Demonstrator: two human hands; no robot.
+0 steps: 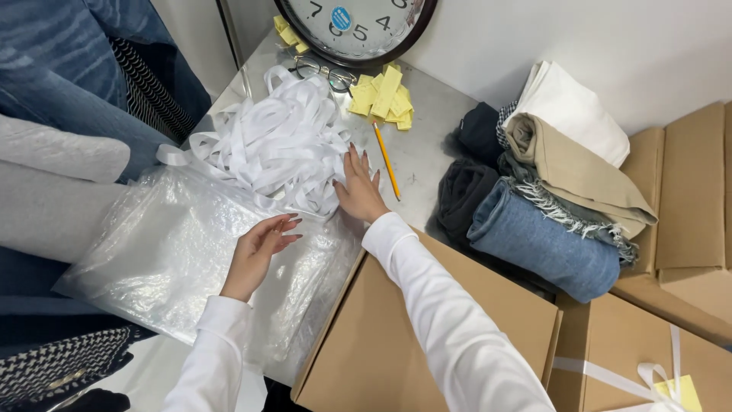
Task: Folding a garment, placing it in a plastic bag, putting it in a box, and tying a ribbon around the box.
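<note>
Nearest to the camera, a closed cardboard box (427, 336) sits under the right forearm. The left hand (255, 255) hovers over a sheet of clear plastic bags (160, 252), with fingers spread and released, holding nothing; the fingertips point toward the ribbon. Just beyond, the right hand (358, 191) lies flat and open, palm down, pressing on the near right edge of a loose pile of white ribbon (274, 141). The ribbon rests partly on the plastic, and most of it lies to the left of the right hand and beyond it. Beside this hand lies a yellow pencil (386, 162). Farther are yellow paper slips (385, 95), eyeglasses (324, 72) and a round wall clock (354, 27). On the right, folded clothes (549, 183) are stacked.
</note>
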